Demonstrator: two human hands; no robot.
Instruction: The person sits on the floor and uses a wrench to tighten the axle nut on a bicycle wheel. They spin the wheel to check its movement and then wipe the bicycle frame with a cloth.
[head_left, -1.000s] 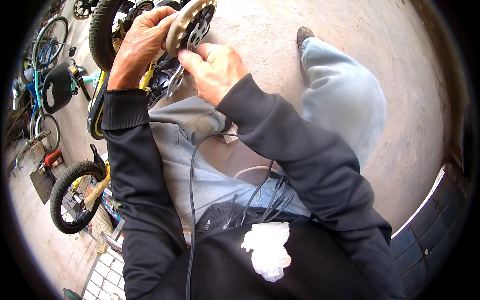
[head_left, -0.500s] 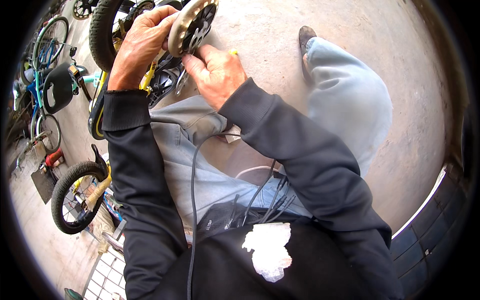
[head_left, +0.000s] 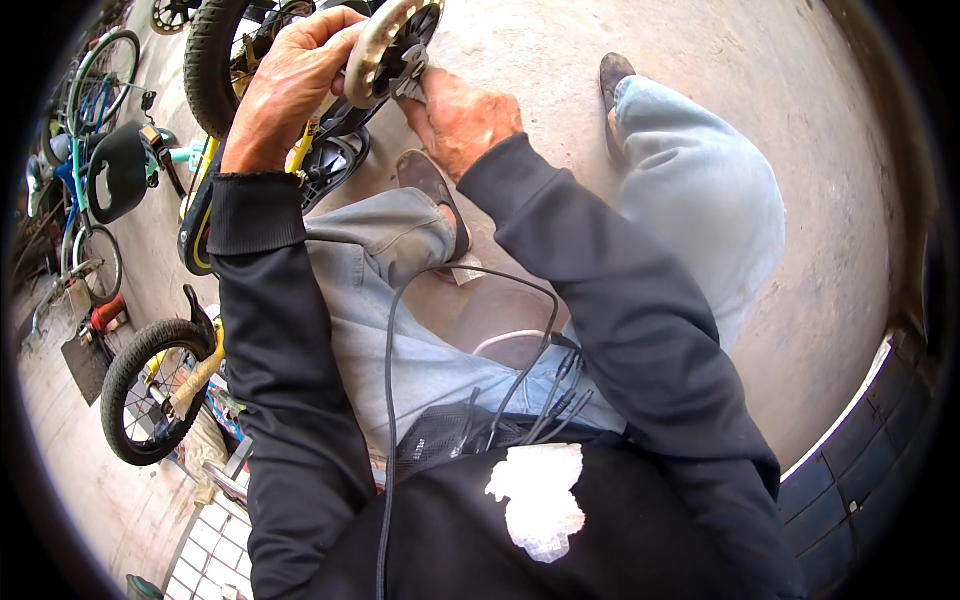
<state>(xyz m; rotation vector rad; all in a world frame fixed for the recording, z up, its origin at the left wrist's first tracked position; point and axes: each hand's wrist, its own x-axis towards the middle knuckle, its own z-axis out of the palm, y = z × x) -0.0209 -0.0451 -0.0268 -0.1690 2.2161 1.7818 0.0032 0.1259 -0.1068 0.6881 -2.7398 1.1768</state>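
At top centre, your left hand (head_left: 290, 85) grips the small cream plastic wheel (head_left: 392, 45); keep it steady while your right hand (head_left: 460, 115) pinches something at its hub.

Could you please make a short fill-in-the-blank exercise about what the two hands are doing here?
1. The left hand grips a small round ____ with a pale rim.
2. The right hand touches the wheel near its ____.
3. Both sleeves are ____ in colour.
4. The trousers are light ____.

Missing words: wheel; hub; black; blue
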